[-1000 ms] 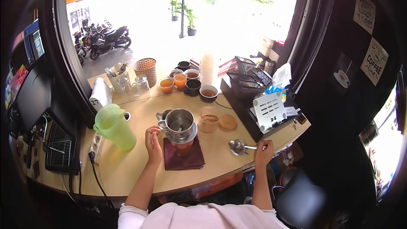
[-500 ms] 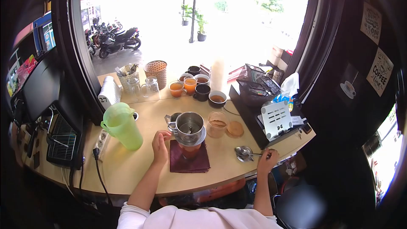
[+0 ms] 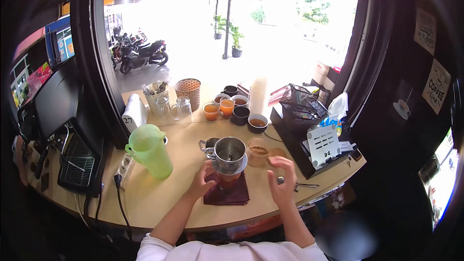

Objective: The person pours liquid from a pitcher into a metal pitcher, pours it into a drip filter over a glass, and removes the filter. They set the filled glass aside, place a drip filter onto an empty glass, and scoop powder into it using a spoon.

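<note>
A metal drip coffee filter (image 3: 229,149) sits on top of a glass (image 3: 228,180), which stands on a folded maroon cloth (image 3: 226,196). Close against the left side of the glass is my left hand (image 3: 199,182), its thumb apart from the fingers; whether it touches the glass I cannot tell. My right hand (image 3: 282,179) hovers to the right of the cloth, fingers apart and nothing in them. Beyond it stand a clear cup of brown powder (image 3: 258,151) and a round wooden lid (image 3: 279,153). A spoon (image 3: 307,185) lies by my right hand, partly covered by it.
A green pitcher (image 3: 151,152) and a power strip (image 3: 124,168) are on the left. Several cups of orange-brown drink (image 3: 211,111) stand at the back beside glass mugs (image 3: 182,108). A black tray (image 3: 295,140) and a white stand (image 3: 323,146) occupy the right.
My right hand has left the spoon and moved left, towards the glass, with its fingers raised. My left hand has come nearer the glass. The view has shifted slightly.
</note>
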A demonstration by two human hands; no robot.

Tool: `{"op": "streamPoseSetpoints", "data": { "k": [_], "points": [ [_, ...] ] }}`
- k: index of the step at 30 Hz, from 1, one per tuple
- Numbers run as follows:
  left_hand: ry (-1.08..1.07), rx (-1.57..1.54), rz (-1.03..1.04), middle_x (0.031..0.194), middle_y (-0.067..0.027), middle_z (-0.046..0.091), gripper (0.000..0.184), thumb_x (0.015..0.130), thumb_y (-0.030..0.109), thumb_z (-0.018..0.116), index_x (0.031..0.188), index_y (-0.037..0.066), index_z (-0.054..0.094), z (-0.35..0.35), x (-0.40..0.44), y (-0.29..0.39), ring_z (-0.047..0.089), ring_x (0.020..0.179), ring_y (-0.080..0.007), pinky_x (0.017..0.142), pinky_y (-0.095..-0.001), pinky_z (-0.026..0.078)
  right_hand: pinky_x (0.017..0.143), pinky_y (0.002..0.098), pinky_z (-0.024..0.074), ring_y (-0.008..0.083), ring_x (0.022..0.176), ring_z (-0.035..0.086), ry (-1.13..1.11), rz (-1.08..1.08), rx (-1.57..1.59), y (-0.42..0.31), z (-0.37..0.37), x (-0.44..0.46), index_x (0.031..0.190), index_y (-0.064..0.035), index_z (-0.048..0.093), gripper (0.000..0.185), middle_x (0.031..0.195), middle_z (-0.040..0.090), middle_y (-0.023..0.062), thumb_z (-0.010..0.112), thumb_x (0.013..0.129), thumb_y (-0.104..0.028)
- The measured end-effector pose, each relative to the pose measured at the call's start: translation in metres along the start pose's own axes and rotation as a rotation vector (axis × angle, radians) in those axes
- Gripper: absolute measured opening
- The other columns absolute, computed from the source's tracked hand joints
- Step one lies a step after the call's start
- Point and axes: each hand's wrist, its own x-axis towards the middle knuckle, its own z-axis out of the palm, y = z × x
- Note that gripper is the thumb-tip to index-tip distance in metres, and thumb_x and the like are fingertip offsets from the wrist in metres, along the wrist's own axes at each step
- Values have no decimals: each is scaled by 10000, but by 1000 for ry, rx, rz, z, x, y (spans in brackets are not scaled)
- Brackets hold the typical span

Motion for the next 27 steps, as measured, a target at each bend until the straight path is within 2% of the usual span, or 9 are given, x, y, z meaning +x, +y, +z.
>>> {"op": "streamPoseSetpoints", "data": {
  "k": [2,5,8,11,14,17,23,26,27],
  "points": [
    [-50,8,-97,1190,-150,558,792,733,457,766,1271,-2,409,0,-5,1,547,1130,-241,985,-378,414,933,391,430,270,1141,529,-138,171,188,-23,15,25,1233,-30,476,568,1236,539,140,755,751,-140],
    [-211,473,-153,1122,-157,611,739,702,368,806,1254,21,460,1,-3,18,592,1071,-246,950,-367,450,975,396,413,273,1191,506,-315,174,230,-35,35,49,1311,-36,401,745,1252,529,152,805,710,-208],
    [-198,573,-117,992,-129,666,614,682,301,823,1162,43,540,10,1,34,644,955,-241,878,-346,492,1005,392,394,281,1217,488,-353,194,274,-30,49,59,1330,-36,369,838,1266,517,162,836,670,-258],
    [-227,539,-88,911,-100,686,540,680,306,824,1086,52,573,9,3,30,665,870,-240,814,-346,512,970,367,425,258,1165,537,-371,290,312,-24,60,59,1292,-25,414,821,1214,558,160,851,643,-278],
    [-217,557,-114,899,-96,688,516,671,324,830,1031,48,583,12,6,35,667,852,-236,794,-351,513,914,344,467,222,1068,601,-405,385,416,-17,67,55,1239,-12,464,764,1126,614,141,854,636,-274],
    [-215,563,-109,914,-102,685,556,664,341,834,1062,51,576,11,5,33,666,858,-242,796,-353,514,927,301,470,147,1038,591,-422,417,425,-21,65,58,1240,5,450,720,1116,609,100,848,659,-142],
    [-214,595,-82,938,-107,681,605,655,351,838,1117,72,565,10,5,30,665,859,-250,786,-355,519,914,298,475,142,1021,595,-372,417,526,-17,69,54,1225,12,455,691,1098,614,106,838,664,-115],
    [-217,591,-94,931,-106,683,596,656,350,837,1115,76,571,10,6,29,665,859,-248,778,-352,521,865,313,496,185,985,633,-342,359,450,-16,69,53,1197,-9,486,691,1054,644,122,846,653,-236],
    [-215,581,-92,926,-104,684,591,655,350,838,1108,75,575,10,6,29,666,855,-246,776,-351,522,865,313,496,187,985,633,-337,357,463,-16,70,53,1199,-10,484,695,1051,644,123,847,650,-236]
  ]
}}
